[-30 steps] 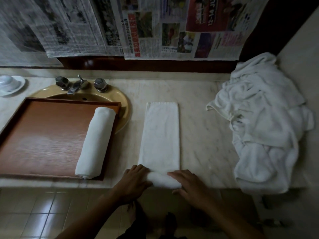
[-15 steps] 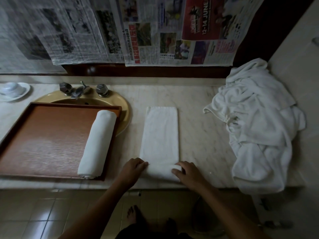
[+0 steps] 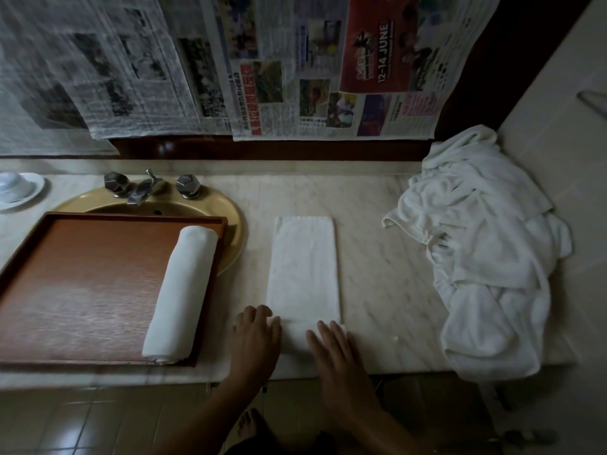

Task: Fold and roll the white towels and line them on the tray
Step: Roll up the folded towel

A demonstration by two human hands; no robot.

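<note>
Folded towel (image 3: 303,267) lies centre frame on the desk (image 3: 387,257), with its long axis running straight up-frame from the hands. The near end is curled into a small roll. Left hand (image 3: 256,339) and right hand (image 3: 335,353) lie flat on it, fingers straight, pressing rather than gripping, and both are equally near. Push goes up-frame, I'd say. Finished roll (image 3: 182,290) sits on the tray (image 3: 82,290), left of frame.

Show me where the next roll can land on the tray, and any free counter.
The tray floor left of the rolled towel is bare. Bare counter lies between the folded towel and the towel pile. Crowded: the front edge, where left hand and right hand press its near end, and the right end under the pile.
</note>
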